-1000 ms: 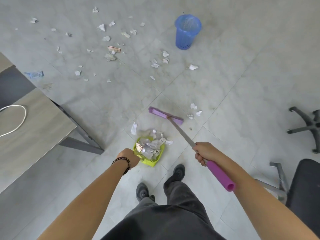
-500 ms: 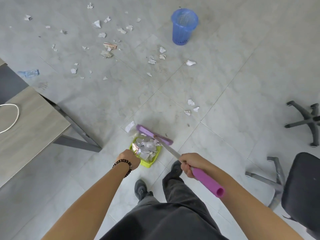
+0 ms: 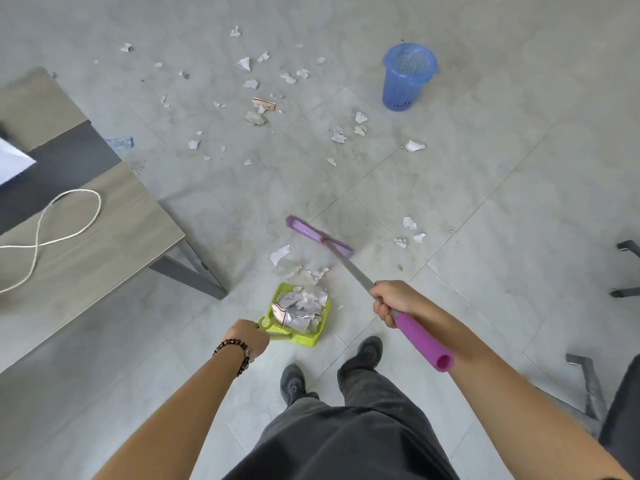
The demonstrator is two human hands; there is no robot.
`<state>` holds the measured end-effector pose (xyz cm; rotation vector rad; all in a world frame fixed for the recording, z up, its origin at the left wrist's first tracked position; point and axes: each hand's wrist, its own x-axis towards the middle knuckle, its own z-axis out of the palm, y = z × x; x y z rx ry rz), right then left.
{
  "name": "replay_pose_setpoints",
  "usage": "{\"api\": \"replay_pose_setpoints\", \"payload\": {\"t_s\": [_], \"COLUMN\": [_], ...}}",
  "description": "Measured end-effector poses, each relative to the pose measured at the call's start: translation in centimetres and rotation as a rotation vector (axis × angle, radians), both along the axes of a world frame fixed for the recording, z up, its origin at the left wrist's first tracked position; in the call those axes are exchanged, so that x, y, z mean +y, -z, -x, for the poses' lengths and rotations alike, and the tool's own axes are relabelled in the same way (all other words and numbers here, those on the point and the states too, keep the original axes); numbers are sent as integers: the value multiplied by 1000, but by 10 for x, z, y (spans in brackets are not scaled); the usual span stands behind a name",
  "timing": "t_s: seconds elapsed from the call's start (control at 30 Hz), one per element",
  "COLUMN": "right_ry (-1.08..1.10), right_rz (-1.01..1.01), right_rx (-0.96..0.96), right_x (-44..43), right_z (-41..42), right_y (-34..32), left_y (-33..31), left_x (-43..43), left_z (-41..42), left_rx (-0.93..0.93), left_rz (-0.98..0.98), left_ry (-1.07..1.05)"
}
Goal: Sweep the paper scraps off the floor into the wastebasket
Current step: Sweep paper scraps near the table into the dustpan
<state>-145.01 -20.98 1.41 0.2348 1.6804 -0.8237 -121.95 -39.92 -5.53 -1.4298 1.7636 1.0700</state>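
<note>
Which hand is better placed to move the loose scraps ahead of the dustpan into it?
Right. The right hand grips the broom, whose head sits just beyond those scraps, likely ready to pull them in. The left hand holds the dustpan.

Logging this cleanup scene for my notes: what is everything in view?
wastebasket: one, blue, floor upper right
dustpan: one, lime green, floor before the feet
paper scraps: many, white, strewn on floor, some in dustpan
broom: one, purple, head just beyond dustpan
table: one, wood-grey, left
cord: one, white, on table
chairs: two partly seen, dark, right edge
shoes: two, dark, bottom centre
left hand: one, holds dustpan handle
right hand: one, grips broom handle
</note>
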Motion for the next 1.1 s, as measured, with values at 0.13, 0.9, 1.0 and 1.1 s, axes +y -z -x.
{"api": "replay_pose_setpoints", "payload": {"t_s": [0.13, 0.9, 1.0, 1.1], "right_ry": [-245, -496, -356, -285], "right_rz": [37, -131, -107, -88], "right_rx": [229, 141, 143, 175], "right_x": [-32, 52, 51, 43], "right_z": [-5, 1, 4, -3], "right_y": [24, -1, -2, 5], "left_y": [-1, -10, -11, -11], "left_x": [5, -24, -22, -22], "left_z": [-27, 10, 17, 23], "left_rx": [22, -24, -41, -39], "left_rz": [26, 36, 59, 112], "left_ry": [-105, 83, 169, 226]}}
